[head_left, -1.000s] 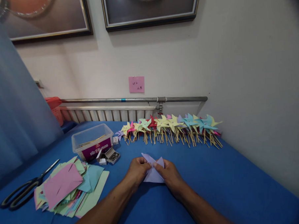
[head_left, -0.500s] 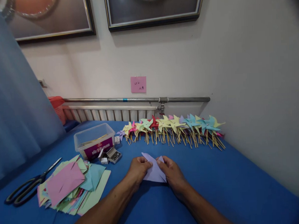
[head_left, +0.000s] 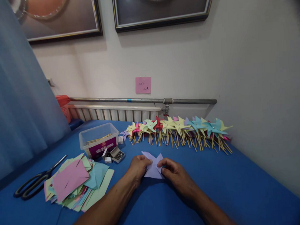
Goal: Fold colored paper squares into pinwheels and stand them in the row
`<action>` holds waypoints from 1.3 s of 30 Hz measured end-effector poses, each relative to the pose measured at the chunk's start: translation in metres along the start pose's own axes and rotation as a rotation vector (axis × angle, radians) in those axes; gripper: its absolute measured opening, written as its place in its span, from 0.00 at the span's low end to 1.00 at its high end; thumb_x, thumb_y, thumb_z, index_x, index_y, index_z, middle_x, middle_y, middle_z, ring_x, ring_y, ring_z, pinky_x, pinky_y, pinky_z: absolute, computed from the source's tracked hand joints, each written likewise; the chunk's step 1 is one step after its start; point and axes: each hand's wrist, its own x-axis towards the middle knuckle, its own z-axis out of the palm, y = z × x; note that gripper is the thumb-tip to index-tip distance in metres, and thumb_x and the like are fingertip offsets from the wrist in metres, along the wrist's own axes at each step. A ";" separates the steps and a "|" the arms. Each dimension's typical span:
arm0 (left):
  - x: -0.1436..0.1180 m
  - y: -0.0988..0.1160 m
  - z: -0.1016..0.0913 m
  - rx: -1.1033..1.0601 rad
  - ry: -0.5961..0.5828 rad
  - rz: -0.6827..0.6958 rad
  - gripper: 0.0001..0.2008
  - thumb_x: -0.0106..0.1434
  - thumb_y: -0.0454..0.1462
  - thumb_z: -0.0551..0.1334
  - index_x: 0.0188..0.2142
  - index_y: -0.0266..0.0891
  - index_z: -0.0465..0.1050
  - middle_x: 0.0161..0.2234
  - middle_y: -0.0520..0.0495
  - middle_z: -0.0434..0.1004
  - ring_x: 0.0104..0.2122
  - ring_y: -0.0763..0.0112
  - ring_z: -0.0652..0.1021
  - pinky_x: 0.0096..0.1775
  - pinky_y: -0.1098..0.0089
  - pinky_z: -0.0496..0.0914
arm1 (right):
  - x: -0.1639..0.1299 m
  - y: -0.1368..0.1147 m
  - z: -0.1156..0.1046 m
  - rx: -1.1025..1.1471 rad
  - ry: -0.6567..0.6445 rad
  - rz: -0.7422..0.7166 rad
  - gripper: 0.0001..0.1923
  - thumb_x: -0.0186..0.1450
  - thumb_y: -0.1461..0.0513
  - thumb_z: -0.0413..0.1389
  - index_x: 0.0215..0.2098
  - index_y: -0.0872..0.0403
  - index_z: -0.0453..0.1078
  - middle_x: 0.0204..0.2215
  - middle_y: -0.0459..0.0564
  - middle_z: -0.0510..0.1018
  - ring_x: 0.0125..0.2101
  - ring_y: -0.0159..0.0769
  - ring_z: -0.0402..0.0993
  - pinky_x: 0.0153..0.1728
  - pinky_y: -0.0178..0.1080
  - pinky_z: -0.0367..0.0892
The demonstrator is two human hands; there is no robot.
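Observation:
A lavender paper square [head_left: 154, 172] with cut corners is held just above the blue-covered table, between my two hands. My left hand [head_left: 140, 166] pinches its left side, with the thumb on top near the middle. At the right edge, my right hand [head_left: 172, 171] has thumb and forefinger closed on the paper. One paper point stands up at the top between the hands. To the left lies a pile of cut coloured papers [head_left: 71, 177], a pink one uppermost. A small open box of metal pins [head_left: 117, 155] sits beyond my left hand.
Scissors [head_left: 41, 178] lie left of the paper pile. A clear plastic tub [head_left: 99, 132] holding thin sticks stands behind it. Finished paper pinwheels on sticks [head_left: 178, 128] line the back of the blue table [head_left: 218, 189], below a metal pipe [head_left: 189, 101] on the wall.
My right hand has shifted its hold, its forefinger now above the paper's right edge with the thumb below. The whole view has swung slightly left.

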 end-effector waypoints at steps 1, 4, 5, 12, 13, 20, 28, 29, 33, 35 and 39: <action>0.000 0.000 0.001 0.005 0.003 0.001 0.13 0.43 0.35 0.66 0.17 0.40 0.59 0.12 0.57 0.60 0.14 0.80 0.59 0.20 0.74 0.51 | 0.000 0.001 0.000 -0.024 -0.009 -0.019 0.08 0.62 0.57 0.56 0.36 0.53 0.72 0.23 0.40 0.68 0.23 0.30 0.59 0.25 0.33 0.54; -0.002 -0.001 0.004 0.016 0.002 0.000 0.12 0.44 0.34 0.65 0.17 0.40 0.60 0.12 0.57 0.61 0.13 0.80 0.60 0.20 0.74 0.51 | 0.002 0.007 0.002 -0.078 -0.002 -0.085 0.12 0.65 0.53 0.55 0.34 0.53 0.72 0.25 0.41 0.69 0.26 0.32 0.61 0.28 0.34 0.57; -0.002 -0.002 0.005 0.015 -0.009 0.000 0.12 0.44 0.34 0.65 0.17 0.40 0.61 0.12 0.57 0.61 0.13 0.80 0.60 0.20 0.74 0.51 | 0.003 0.009 0.002 -0.092 0.011 -0.099 0.13 0.66 0.52 0.55 0.33 0.53 0.71 0.25 0.42 0.69 0.27 0.32 0.61 0.29 0.34 0.57; -0.003 -0.010 0.009 -0.005 -0.051 0.001 0.12 0.46 0.34 0.66 0.18 0.39 0.62 0.13 0.56 0.63 0.14 0.79 0.61 0.21 0.73 0.52 | 0.008 0.017 0.010 -0.057 0.134 -0.074 0.12 0.64 0.53 0.56 0.30 0.53 0.68 0.23 0.40 0.66 0.24 0.31 0.59 0.26 0.34 0.56; -0.003 -0.010 0.009 -0.004 -0.052 -0.003 0.12 0.46 0.34 0.67 0.18 0.39 0.62 0.13 0.56 0.62 0.14 0.79 0.61 0.21 0.73 0.51 | 0.008 0.017 0.010 -0.037 0.149 -0.069 0.12 0.63 0.53 0.57 0.30 0.53 0.68 0.22 0.40 0.65 0.23 0.30 0.59 0.25 0.33 0.55; -0.001 -0.013 0.006 -0.029 -0.096 -0.003 0.12 0.45 0.37 0.69 0.20 0.38 0.66 0.15 0.54 0.68 0.16 0.77 0.65 0.23 0.73 0.57 | 0.011 0.020 0.016 0.165 0.240 0.031 0.22 0.57 0.54 0.61 0.48 0.50 0.65 0.22 0.39 0.72 0.19 0.30 0.63 0.21 0.32 0.55; 0.000 -0.015 0.008 -0.059 -0.093 -0.017 0.14 0.45 0.36 0.69 0.18 0.40 0.62 0.13 0.56 0.65 0.14 0.78 0.62 0.21 0.73 0.54 | 0.014 0.025 0.017 0.250 0.258 0.078 0.32 0.57 0.52 0.62 0.55 0.52 0.61 0.23 0.41 0.76 0.20 0.34 0.69 0.23 0.35 0.61; -0.001 -0.015 0.008 -0.058 -0.090 -0.017 0.14 0.45 0.36 0.69 0.18 0.40 0.62 0.13 0.56 0.65 0.14 0.79 0.61 0.20 0.73 0.54 | 0.014 0.026 0.017 0.233 0.267 0.076 0.30 0.57 0.52 0.61 0.55 0.52 0.61 0.22 0.42 0.76 0.19 0.34 0.69 0.22 0.34 0.60; -0.003 -0.012 0.009 -0.040 -0.083 -0.020 0.12 0.45 0.35 0.69 0.19 0.39 0.64 0.14 0.55 0.66 0.15 0.78 0.63 0.21 0.74 0.56 | 0.014 0.028 0.016 0.162 0.295 0.078 0.28 0.58 0.52 0.60 0.53 0.53 0.63 0.22 0.43 0.77 0.19 0.34 0.69 0.21 0.34 0.60; -0.003 -0.012 0.009 -0.030 -0.081 -0.014 0.12 0.45 0.35 0.69 0.18 0.39 0.64 0.14 0.55 0.66 0.15 0.78 0.63 0.21 0.74 0.56 | 0.014 0.027 0.017 0.159 0.308 0.084 0.28 0.58 0.52 0.60 0.53 0.53 0.62 0.24 0.44 0.78 0.20 0.35 0.71 0.22 0.35 0.62; -0.002 -0.014 0.010 -0.013 -0.070 0.011 0.13 0.44 0.36 0.70 0.19 0.38 0.65 0.15 0.55 0.67 0.15 0.78 0.64 0.21 0.74 0.57 | 0.013 0.026 0.018 0.109 0.351 0.073 0.27 0.59 0.53 0.60 0.53 0.53 0.62 0.25 0.46 0.80 0.20 0.36 0.73 0.21 0.35 0.64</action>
